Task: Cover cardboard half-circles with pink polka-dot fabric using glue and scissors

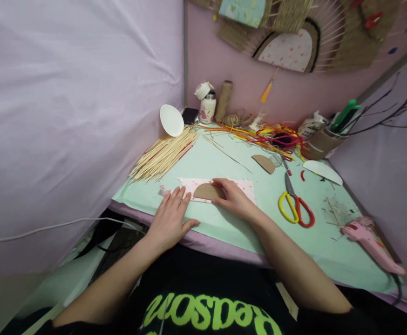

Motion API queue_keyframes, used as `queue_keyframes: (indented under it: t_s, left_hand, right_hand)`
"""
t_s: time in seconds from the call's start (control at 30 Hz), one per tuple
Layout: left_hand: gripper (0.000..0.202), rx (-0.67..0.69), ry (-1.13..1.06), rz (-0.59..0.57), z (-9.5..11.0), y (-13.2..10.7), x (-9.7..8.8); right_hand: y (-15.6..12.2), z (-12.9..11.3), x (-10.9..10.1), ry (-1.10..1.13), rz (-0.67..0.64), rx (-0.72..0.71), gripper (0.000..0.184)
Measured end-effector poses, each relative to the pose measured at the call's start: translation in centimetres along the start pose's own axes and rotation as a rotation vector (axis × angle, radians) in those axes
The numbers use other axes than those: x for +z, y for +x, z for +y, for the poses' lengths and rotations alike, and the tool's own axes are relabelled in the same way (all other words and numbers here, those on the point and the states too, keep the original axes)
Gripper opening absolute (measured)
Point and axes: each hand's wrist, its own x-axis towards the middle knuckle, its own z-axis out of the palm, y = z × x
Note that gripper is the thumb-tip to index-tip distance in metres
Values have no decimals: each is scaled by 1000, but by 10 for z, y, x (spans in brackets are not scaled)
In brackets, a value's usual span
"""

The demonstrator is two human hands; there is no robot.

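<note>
A brown cardboard half-circle lies on a strip of white fabric with pink dots near the table's front edge. My right hand has its thumb and fingers closed around the right end of the half-circle, hiding that end. Flat on the left part of the fabric rests my left hand, its fingers stretched out and its thumb apart, holding nothing. The fabric's left end is partly covered by those fingers.
Scissors and a pink glue gun lie to the right. Thin wooden sticks are heaped at left beneath a white paper plate. Another cardboard half-circle, coloured pipe cleaners and a pen holder are farther back.
</note>
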Motion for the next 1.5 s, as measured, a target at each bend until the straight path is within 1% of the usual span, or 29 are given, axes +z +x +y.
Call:
queue_keyframes:
  t_s: [0.2, 0.43, 0.7, 0.8, 0.9, 1.0, 1.07, 1.17, 1.23, 1.33, 1.5]
  left_hand:
    - [76, 7, 10, -12, 0, 1, -1]
    - [77, 5, 16, -17, 0, 1, 0]
    - [75, 10, 19, -7, 0, 1, -1]
    - [74, 16, 25, 3, 0, 0, 0]
    - [73, 25, 30, 9, -1, 1, 0]
    - [72, 36, 41, 14, -2, 1, 1]
    - [71, 44, 45, 24, -3, 2, 2]
    - [71, 52, 48, 37, -3, 3, 4]
    - [70, 55, 49, 34, -4, 3, 4]
    - [69, 57, 47, 26, -4, 3, 4]
    - [69, 57, 24, 28, -5, 3, 5]
  right_hand:
    - [0, 0, -1, 22, 7, -13, 57]
    - [-4, 5, 0, 104, 15, -20, 59]
    - [-2, 6, 3, 85, -4, -24, 61]
    - [-5, 4, -6, 91, 31, -19, 60]
    - [-13, 6, -23, 70, 71, 4, 61]
    - [-25, 18, -39, 62, 82, 70, 63]
    - [-33, 28, -44, 80, 89, 104, 63]
    - [-39, 41, -44, 102, 98, 104, 65]
    - [-40, 45, -42, 99, 90, 92, 65]
    - [-39, 47, -40, 80, 76, 77, 64]
    - [-39, 45, -42, 46, 89, 69, 60]
